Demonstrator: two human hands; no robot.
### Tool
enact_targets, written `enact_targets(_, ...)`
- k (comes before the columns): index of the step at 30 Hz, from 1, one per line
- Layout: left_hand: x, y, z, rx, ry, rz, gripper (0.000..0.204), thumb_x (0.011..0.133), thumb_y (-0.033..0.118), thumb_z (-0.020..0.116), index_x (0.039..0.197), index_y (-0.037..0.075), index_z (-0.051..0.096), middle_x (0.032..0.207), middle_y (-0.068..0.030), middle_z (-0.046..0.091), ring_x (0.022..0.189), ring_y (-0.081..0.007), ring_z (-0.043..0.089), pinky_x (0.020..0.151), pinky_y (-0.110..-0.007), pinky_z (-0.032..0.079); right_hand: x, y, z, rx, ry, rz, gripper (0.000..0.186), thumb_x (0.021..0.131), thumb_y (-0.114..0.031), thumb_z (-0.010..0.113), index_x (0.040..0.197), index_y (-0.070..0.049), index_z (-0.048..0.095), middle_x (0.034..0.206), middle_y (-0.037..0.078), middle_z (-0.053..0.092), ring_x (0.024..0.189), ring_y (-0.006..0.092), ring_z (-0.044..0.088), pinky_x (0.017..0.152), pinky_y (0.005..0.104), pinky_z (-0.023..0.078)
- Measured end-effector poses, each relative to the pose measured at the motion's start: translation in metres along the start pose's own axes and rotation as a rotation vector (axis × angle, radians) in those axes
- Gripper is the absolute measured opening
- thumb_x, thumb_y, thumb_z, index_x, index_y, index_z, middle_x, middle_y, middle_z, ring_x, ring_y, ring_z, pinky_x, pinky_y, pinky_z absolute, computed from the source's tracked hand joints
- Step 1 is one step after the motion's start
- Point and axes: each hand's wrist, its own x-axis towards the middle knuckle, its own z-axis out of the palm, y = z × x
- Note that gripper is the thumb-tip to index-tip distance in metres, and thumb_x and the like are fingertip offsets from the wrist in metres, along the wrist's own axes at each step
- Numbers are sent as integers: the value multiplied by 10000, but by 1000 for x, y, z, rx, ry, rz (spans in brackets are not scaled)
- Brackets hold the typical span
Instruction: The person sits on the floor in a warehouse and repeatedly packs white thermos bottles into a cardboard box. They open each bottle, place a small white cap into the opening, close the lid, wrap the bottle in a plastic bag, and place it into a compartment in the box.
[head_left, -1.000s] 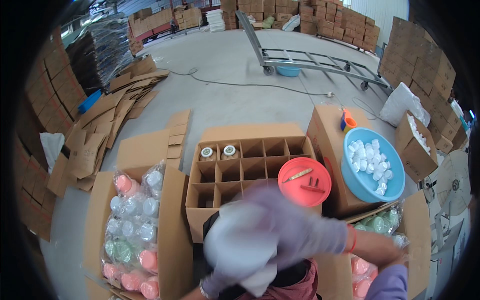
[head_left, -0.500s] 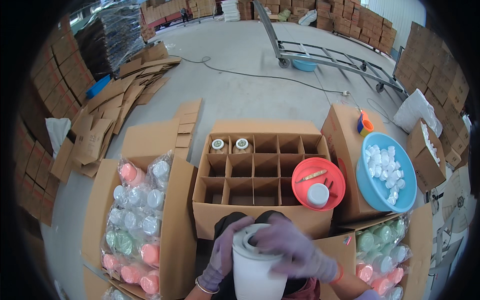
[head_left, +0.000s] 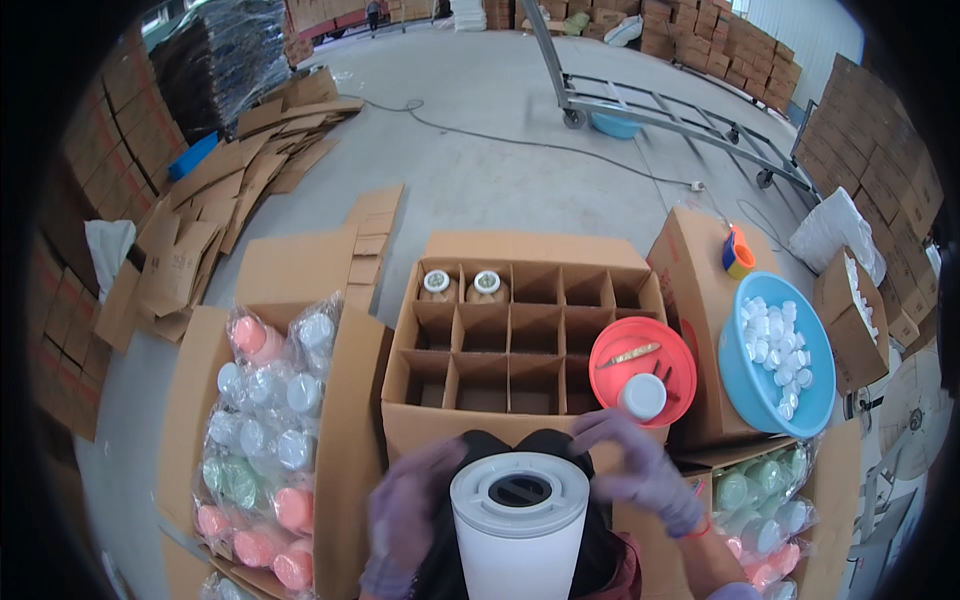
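Observation:
A white, slightly tapered cylindrical vessel (head_left: 520,555) with a grey ring-shaped top (head_left: 470,497) stands upright between my legs. A dark slotted round insert (head_left: 520,489) sits in the middle of its top. My right hand (head_left: 640,470), in a light purple glove, hovers to the right of the vessel with its fingers apart and nothing in them. On the other side my left hand (head_left: 408,515), gloved alike, is blurred by motion. It is away from the vessel, its fingers look stretched out, and no held thing shows.
Ahead is a divided cardboard box (head_left: 480,425) with two capped jars (head_left: 487,284). A red basin (head_left: 683,365) on its right corner holds a knife and a white lid. A blue basin (head_left: 730,395) holds white caps. Bagged pink, green and clear cups (head_left: 265,390) fill boxes on both sides.
Both hands have come off the vessel, my left hand to the left and my right hand to the right. A dark insert now shows in the top where the opening was.

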Motion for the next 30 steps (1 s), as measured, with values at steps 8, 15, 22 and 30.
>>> enact_targets(8,9,0,-9,-137,-147,16,510,922,252,522,1326,-56,563,1195,-189,645,1065,-211,627,963,-344,481,3,-5,-4,-46,-62,21,507,725,-158,814,1185,-66,621,1277,139,556,1221,288,542,1087,431,399)
enact_targets(15,18,7,-23,-192,-314,-121,742,790,357,676,1371,-74,513,1421,-181,499,1308,-280,488,1125,-394,346,10,7,-1,162,-72,-66,395,880,-212,658,1222,-18,637,1297,172,592,1261,286,536,1079,425,405)
enact_targets(22,101,-12,20,-218,-35,-127,341,929,158,692,1196,-51,651,1050,-61,692,934,-96,617,839,-246,498,100,60,28,-479,338,-220,370,959,-170,574,1267,33,538,1171,227,600,1022,409,603,915,423,495)
enact_targets(30,154,-48,7,-58,337,-4,280,936,169,660,1105,-52,682,956,-28,679,871,-81,591,790,-254,489,153,103,39,-693,-270,17,302,905,-271,660,1116,-57,623,931,173,645,838,335,633,782,428,521)
